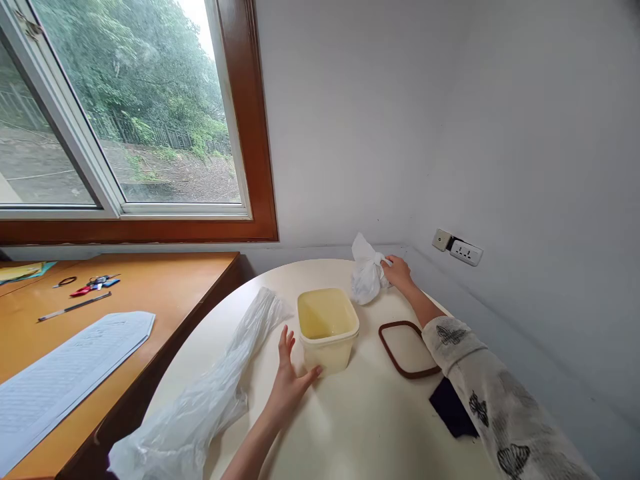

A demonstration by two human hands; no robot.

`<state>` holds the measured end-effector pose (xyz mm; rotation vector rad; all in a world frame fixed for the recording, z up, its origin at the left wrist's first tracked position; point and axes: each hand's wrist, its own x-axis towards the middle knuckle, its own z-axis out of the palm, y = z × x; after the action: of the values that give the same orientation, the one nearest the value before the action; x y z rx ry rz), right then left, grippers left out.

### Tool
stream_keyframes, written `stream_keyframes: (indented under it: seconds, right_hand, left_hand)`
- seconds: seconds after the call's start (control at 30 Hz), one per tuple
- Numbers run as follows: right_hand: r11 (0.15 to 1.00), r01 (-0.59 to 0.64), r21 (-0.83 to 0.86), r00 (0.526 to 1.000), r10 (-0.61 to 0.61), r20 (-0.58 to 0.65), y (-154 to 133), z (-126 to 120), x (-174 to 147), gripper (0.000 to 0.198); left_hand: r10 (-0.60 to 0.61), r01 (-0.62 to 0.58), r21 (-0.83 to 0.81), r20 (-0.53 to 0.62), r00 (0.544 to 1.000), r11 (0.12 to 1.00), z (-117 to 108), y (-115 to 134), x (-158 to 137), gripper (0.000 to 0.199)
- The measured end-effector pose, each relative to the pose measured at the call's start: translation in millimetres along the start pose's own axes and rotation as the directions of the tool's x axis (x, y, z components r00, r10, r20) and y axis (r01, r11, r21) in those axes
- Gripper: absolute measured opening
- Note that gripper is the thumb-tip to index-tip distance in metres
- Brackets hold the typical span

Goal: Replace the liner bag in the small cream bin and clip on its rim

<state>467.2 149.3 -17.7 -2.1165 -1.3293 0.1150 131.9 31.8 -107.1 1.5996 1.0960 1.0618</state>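
A pale yellow square plastic bin [330, 353] stands upright on the round white table, its open top towards me. At its near left side is my left hand [293, 383], fingers spread and thumb stretched across the front. Whether the fingertips press on the bin I cannot tell. Farther back, my right hand [397, 271] is closed on the knot of a tied white plastic bag [367, 280], which rests near the table's far edge. The bag's contents are hidden. To the right of the bin lies a brown rounded-square frame [406, 373], partly behind my right sleeve.
A long crumpled clear plastic bag [220, 380] stretches along the table's left side. Dark folded cloth [453, 408] lies by my right forearm. On the wooden desk [185, 287] are papers [75, 380], a pen [75, 307] and keys [97, 285]. A wall socket [466, 252] sits at right.
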Motion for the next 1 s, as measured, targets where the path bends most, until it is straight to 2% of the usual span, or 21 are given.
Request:
stream_keyframes:
  seconds: [0.2,0.3,0.43,0.53,0.6,0.67,0.77,0.83,0.93,1.0]
  right_hand:
    - [0.979,0.145,0.142,0.983,-0.126,-0.136,-15.1,-60.9,-26.8,0.028]
    - [0.962,0.193,0.194,0.976,-0.167,-0.143,-17.1,-96.5,-50.9,0.026]
    - [0.941,0.222,0.256,0.975,-0.222,-0.029,-17.9,-137.6,-92.3,0.021]
    - [0.926,0.191,0.325,0.952,-0.255,0.167,-20.0,-160.0,-124.3,0.021]
    - [0.913,0.148,0.381,0.888,-0.293,0.355,-23.4,-168.9,-143.9,0.022]
    - [0.898,0.140,0.417,0.781,-0.359,0.510,-28.3,-170.8,-161.8,0.021]
    - [0.890,0.204,0.408,0.623,-0.440,0.647,-37.5,-158.6,-185.4,0.016]
    - [0.878,0.268,0.397,0.539,-0.478,0.693,-44.7,-143.7,-198.9,0.013]
    - [0.819,0.383,0.427,0.426,-0.567,0.705,-55.8,-121.2,-215.1,0.013]
    - [0.781,0.429,0.454,0.402,-0.615,0.678,-62.1,-109.9,-223.2,0.015]
  left_hand:
    - [0.047,-0.045,0.041,-0.046,0.998,0.998,1.0,-0.2,-9.3,0.095]
    - [0.064,-0.060,0.069,-0.056,0.996,0.996,4.0,5.6,-20.3,0.092]
    - [0.141,-0.129,0.101,-0.122,0.983,0.987,5.2,20.6,-39.8,0.075]
    - [0.267,-0.242,0.137,-0.220,0.938,0.961,2.1,35.5,-53.0,0.053]
    - [0.346,-0.307,0.185,-0.242,0.907,0.934,-0.7,48.0,-60.0,0.036]
    - [0.412,-0.364,0.230,-0.220,0.884,0.903,-2.3,63.2,-66.0,0.022]
    - [0.505,-0.473,0.248,-0.079,0.860,0.845,0.3,88.5,-73.7,0.013]
    - [0.521,-0.529,0.225,0.099,0.848,0.818,5.3,102.4,-77.8,0.019]
    - [0.446,-0.519,0.191,0.321,0.835,0.833,13.7,111.9,-82.0,0.037]
    - [0.385,-0.473,0.184,0.369,0.846,0.862,17.2,111.1,-83.0,0.042]
